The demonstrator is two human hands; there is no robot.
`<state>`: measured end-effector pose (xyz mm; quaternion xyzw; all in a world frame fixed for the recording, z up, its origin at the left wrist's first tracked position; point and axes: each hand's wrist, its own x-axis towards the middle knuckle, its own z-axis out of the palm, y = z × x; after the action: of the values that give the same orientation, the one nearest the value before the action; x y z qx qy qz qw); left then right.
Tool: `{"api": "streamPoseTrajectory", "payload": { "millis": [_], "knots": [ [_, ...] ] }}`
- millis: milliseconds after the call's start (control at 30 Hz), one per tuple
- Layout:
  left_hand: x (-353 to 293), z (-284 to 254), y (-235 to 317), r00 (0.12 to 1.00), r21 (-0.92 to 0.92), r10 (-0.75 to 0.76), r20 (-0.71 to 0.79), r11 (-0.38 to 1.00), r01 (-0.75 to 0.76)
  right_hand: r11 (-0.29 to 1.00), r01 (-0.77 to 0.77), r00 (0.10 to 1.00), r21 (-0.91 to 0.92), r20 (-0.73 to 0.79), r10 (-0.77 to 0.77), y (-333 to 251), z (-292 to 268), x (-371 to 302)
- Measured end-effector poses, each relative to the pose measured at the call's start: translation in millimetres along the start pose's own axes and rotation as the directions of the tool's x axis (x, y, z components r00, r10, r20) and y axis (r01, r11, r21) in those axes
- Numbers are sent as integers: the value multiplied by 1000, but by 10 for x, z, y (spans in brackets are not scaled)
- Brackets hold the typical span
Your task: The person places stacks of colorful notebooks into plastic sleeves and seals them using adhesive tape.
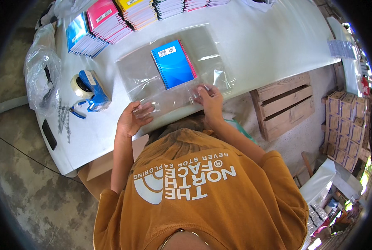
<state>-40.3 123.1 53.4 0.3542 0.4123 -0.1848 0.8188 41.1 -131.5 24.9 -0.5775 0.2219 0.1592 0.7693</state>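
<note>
Right hand (211,102): thumb and fingers pinching near edge of clear film (209,48), glossy, creased. Left hand (129,121): thumb and fingers parted at same edge. Notebook (175,68): blue, rectangular, glossy, wire-bound along left; lying mid-film on white table (273,58). Label (167,51): white, rectangular, dark barcode, print too small to read.

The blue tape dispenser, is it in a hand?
No, the tape dispenser rests on the table, apart from the left hand and right hand.

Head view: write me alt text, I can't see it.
The left hand and the right hand handle the near edge of clear plastic beneath a blue notebook. Notebook stacks stand beyond; a tape dispenser sits at left.
</note>
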Motion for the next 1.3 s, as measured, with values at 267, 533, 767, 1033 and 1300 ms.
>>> {"api": "streamPoseTrajectory", "payload": {
  "millis": [267, 533, 767, 1033, 1300],
  "knots": [
    [49, 209, 193, 953, 421, 266, -148, 888, -183, 1000, 0, 996, 12, 92, -1, -548, -289, 537],
    [158, 458, 276, 796, 578, 571, 203, 586, -568, 593, 418, 907, -688, 356, -226, -926, 106, 906],
    [258, 850, 193, 685, 577, 674, 276, 454, -679, 533, 508, 798, -676, 602, 3, -1312, 345, 951],
    [227, 872, 94, 710, 482, 692, 130, 582, -655, 483, 579, 792, -657, 594, -141, -766, 32, 849],
    [185, 782, 106, 713, 472, 691, 114, 594, -652, 552, 412, 910, -725, 361, -205, -876, 51, 1045]
  ]
}}
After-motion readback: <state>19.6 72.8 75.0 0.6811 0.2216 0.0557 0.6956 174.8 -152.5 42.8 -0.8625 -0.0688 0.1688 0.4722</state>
